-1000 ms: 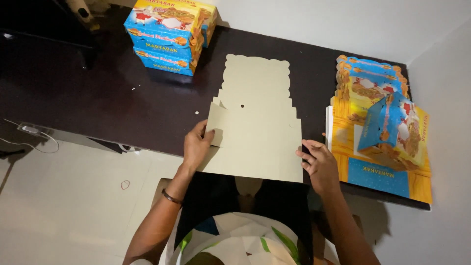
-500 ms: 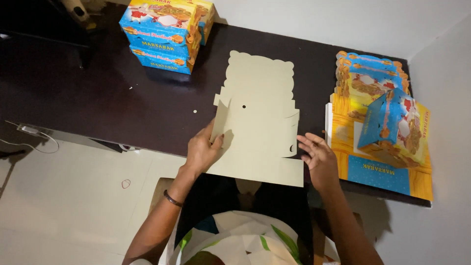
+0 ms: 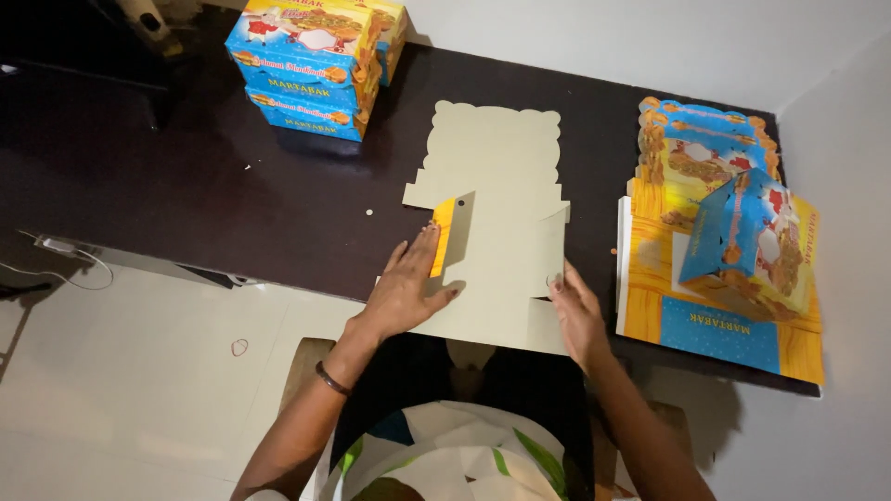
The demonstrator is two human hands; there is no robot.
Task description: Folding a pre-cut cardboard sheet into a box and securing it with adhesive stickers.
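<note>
A flat die-cut cardboard box blank (image 3: 497,199) lies plain grey side up on the dark table (image 3: 186,195), its near edge hanging over the table's front. My left hand (image 3: 408,288) presses on its left side, where a side flap (image 3: 447,232) is folded up and inward, showing its orange printed face. My right hand (image 3: 577,311) holds the right side flap, which is lifted a little off the table.
A stack of assembled blue and orange boxes (image 3: 311,60) stands at the back left. A pile of flat printed blanks (image 3: 715,315) lies at the right with a half-folded box (image 3: 752,241) on top. A white wall borders the table behind and to the right.
Both hands moved inward over the blank. The left flap went from lying flat to folded up and over, and the right flap rose.
</note>
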